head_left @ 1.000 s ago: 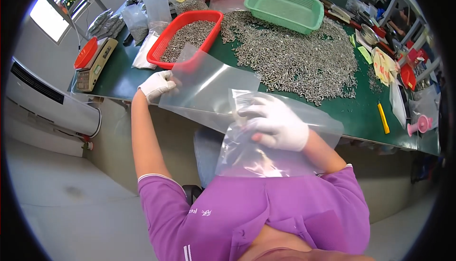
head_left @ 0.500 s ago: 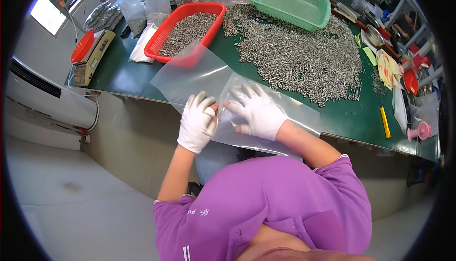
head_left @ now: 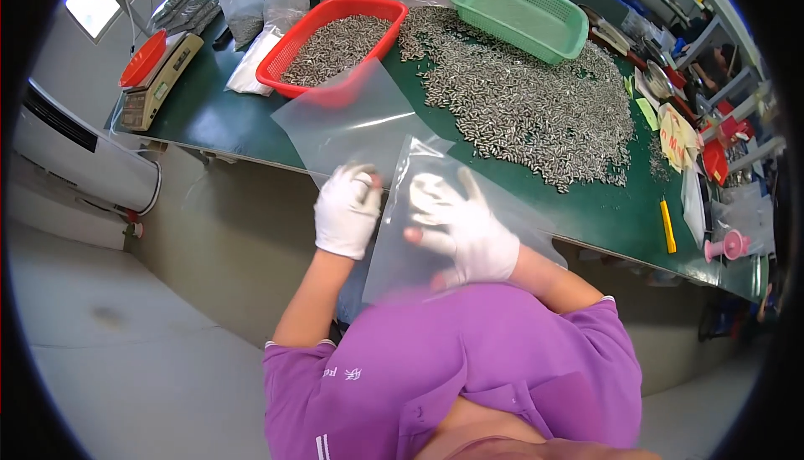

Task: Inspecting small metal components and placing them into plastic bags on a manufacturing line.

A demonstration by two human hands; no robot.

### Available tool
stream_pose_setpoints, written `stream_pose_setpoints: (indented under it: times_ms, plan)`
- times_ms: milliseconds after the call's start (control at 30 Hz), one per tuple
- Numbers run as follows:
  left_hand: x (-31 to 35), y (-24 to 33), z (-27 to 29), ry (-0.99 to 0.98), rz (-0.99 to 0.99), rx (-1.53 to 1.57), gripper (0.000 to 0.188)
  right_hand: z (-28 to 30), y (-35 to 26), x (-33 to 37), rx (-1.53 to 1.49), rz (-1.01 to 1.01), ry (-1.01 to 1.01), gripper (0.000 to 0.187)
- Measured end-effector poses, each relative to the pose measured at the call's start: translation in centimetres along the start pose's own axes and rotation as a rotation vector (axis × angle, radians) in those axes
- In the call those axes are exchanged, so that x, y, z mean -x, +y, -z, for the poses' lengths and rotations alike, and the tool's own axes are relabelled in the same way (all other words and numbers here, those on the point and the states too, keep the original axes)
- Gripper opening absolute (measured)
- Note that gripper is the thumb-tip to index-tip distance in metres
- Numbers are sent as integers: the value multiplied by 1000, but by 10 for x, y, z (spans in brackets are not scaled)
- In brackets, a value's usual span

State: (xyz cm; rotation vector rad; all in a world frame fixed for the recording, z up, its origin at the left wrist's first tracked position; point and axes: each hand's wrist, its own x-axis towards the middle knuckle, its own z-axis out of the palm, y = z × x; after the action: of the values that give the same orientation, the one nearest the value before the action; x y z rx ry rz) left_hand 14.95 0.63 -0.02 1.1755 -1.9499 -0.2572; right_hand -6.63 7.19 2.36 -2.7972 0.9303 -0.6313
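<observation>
Both of my hands wear white gloves with some bare fingertips showing. My left hand (head_left: 347, 213) is closed, fingers curled at the near edge of a clear plastic bag (head_left: 347, 129) that reaches from the table's front edge to the red basket. My right hand (head_left: 473, 238) is spread, fingers apart, against a second clear plastic bag (head_left: 387, 263). This second bag hangs over the table edge in front of my body. Whether the right hand lies on or inside it, I cannot tell. Motion blurs the right fingers.
A red basket (head_left: 266, 73) holds small metal pieces; a wide heap of them (head_left: 536, 117) covers the green table (head_left: 578, 221). A green basket (head_left: 578, 29) rests on the heap's far side. A scale (head_left: 159, 96) stands left, a yellow cutter (head_left: 667, 227) lies right.
My right hand has drawn toward my body, and the bag under it has come nearer and turned more upright. My left hand has stayed about in place, its fingers curled tighter.
</observation>
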Motion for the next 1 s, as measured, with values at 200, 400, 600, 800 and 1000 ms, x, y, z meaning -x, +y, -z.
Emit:
stream_pose_setpoints:
  times_ms: [200,400,600,800,1000]
  plan:
    - [-31,1,-8,24,262,-101,18,9,-14,-5,21,58,-79,82]
    - [-34,15,-4,-217,253,-170,18,2,-6,7,-18,17,-10,78]
    - [-27,12,-2,-354,48,-205,24,3,-6,-3,0,-14,-117,82]
    - [-9,-2,3,-375,-59,-231,32,-2,-5,-13,53,-181,-200,80]
    - [17,-10,7,-161,-166,-225,44,-17,9,-45,215,-348,-96,77]
